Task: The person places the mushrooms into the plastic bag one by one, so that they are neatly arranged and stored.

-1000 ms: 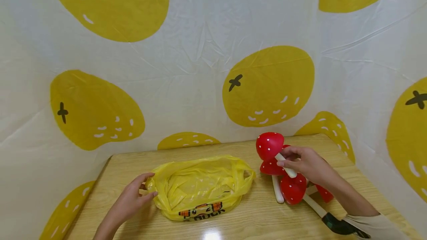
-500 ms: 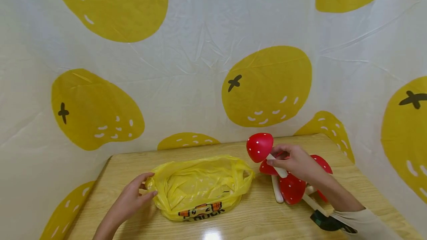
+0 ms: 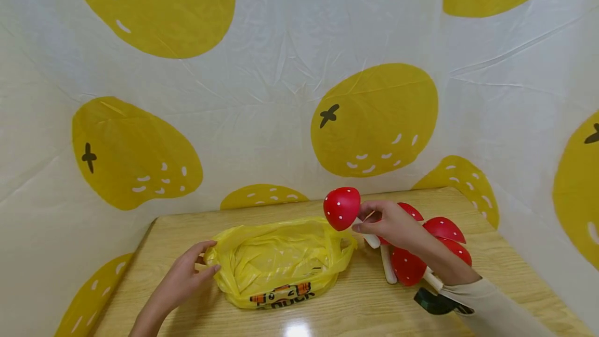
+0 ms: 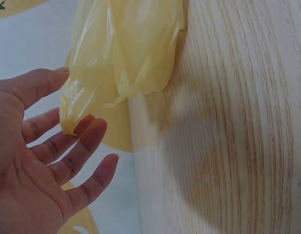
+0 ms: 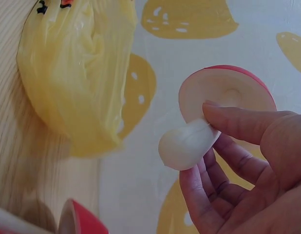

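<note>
In the head view my right hand [image 3: 388, 222] pinches the white stem of a red toy mushroom [image 3: 342, 208] with white dots, raised by the right end of a yellow plastic bag [image 3: 231, 287]. The right wrist view shows thumb and fingers on that stem, with the pale underside of the cap [image 5: 192, 92] behind it. The bag lies with its mouth spread wide. At its left end my left hand [image 3: 187, 274] has its thumb and fingers loosely bent around the bag's edge [image 4: 87, 92], without a firm pinch.
More red toy mushrooms [image 3: 409, 267] lie piled on the right of the wooden table [image 3: 337, 316], partly under my right forearm. A dark green band [image 3: 435, 300] sits near the right sleeve. White cloth [image 3: 262, 134] with yellow fruit prints hangs behind and beside the table.
My right hand has carried the mushroom leftward from the pile to the bag's right end. More of the piled mushrooms now show. The left hand and the bag have stayed in place.
</note>
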Action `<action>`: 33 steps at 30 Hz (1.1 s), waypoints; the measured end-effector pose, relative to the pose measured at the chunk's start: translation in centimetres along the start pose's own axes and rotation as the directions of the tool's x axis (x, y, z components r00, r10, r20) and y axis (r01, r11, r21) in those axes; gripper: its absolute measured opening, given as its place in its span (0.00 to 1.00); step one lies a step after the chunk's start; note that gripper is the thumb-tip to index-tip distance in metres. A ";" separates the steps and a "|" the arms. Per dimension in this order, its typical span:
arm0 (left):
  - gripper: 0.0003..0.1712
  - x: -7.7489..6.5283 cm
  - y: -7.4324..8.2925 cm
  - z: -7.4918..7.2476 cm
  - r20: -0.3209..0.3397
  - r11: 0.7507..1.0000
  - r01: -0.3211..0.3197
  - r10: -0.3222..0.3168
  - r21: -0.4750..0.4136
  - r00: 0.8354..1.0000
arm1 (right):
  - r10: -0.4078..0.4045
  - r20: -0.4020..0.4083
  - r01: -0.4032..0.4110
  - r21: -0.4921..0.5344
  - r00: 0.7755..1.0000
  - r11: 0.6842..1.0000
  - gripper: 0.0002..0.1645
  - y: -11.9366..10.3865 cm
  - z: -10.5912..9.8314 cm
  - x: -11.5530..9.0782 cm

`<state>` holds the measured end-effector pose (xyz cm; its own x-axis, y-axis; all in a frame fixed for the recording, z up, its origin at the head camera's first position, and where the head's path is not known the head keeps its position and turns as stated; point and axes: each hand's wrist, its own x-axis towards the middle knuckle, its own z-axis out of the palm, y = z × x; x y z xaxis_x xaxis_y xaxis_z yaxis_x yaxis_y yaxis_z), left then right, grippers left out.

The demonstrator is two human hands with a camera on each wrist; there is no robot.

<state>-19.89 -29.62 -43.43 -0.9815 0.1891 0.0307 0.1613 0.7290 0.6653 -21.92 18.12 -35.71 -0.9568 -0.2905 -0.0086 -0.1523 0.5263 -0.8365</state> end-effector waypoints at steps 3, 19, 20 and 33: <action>0.33 -0.1 0.1 0.0 -0.004 1.000 0.003 -0.003 0.001 1.000 | -0.024 0.018 0.024 0.007 1.000 1.000 0.15 -0.3 0.8 0.7; 0.33 0.2 0.3 0.1 -0.025 1.000 -0.031 0.031 -0.002 0.999 | -0.047 0.140 0.021 0.178 0.989 0.984 0.15 -2.0 7.4 4.7; 0.33 0.2 0.2 0.1 -0.024 1.000 -0.029 0.029 -0.005 0.999 | -0.041 0.157 0.009 0.195 0.987 0.981 0.15 -2.1 8.0 4.8; 0.32 0.3 0.2 0.1 -0.037 0.999 -0.032 0.032 -0.010 0.999 | 0.040 0.287 -0.107 0.222 0.957 0.969 0.10 -2.9 13.9 6.5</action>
<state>-20.15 -29.31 -43.36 -0.9791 0.1874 0.0797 0.1917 0.7162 0.6711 -24.30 3.59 -40.93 -0.8508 -0.4864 -0.1988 0.0096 0.3638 -0.9314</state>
